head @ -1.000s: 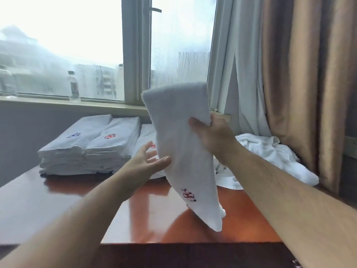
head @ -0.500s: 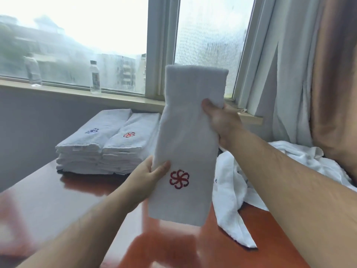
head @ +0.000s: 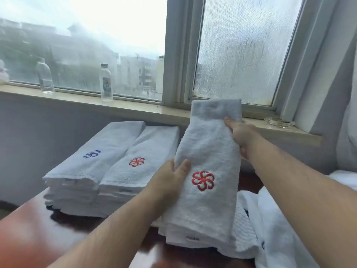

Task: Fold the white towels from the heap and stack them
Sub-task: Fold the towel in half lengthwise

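Both the left hand (head: 170,178) and the right hand (head: 241,136) hold the folded towel (head: 208,149), fingers curled round its sides, and its low end seems to touch a pile (head: 185,237)

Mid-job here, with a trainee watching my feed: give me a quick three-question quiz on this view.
1. True or false: the left hand and the right hand both grip the folded towel.
2. The emblem on top of the leftmost stack is: A red, B blue, C green.
3. How many clear bottles stand on the windowsill?
Key: 1 true; 2 B; 3 two.
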Available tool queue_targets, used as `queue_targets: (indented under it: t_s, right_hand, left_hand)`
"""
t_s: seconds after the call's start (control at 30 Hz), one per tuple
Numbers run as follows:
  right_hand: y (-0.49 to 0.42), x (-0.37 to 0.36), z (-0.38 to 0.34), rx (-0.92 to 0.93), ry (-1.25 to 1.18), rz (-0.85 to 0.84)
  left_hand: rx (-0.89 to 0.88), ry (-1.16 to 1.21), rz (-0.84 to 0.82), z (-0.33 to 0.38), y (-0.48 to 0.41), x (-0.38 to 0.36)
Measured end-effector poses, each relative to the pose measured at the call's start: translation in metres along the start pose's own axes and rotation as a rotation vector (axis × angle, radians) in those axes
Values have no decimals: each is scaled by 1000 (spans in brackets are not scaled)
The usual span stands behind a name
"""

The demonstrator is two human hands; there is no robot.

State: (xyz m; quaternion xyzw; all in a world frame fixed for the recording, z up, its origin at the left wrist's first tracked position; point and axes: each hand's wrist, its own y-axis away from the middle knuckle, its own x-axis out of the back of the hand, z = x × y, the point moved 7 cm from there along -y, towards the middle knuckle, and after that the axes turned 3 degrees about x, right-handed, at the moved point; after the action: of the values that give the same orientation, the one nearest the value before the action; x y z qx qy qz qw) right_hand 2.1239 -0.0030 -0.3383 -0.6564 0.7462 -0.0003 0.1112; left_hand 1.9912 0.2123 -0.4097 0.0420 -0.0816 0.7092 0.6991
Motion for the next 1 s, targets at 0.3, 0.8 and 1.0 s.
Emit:
queue_targets:
  t_s: [0.3,0.8,1.0]
  right_hand:
    - [-58,-19,98,-246,471,-35]
    - [16,-16,88,129,965,-96]
    - [86,10,93,169,937,-149]
  left_hand:
    - [255,-373,112,-38,-55,5]
    - [-182,-1045,9,-24,-10,-36]
    - [-168,-1121,29,-32,11,-38]
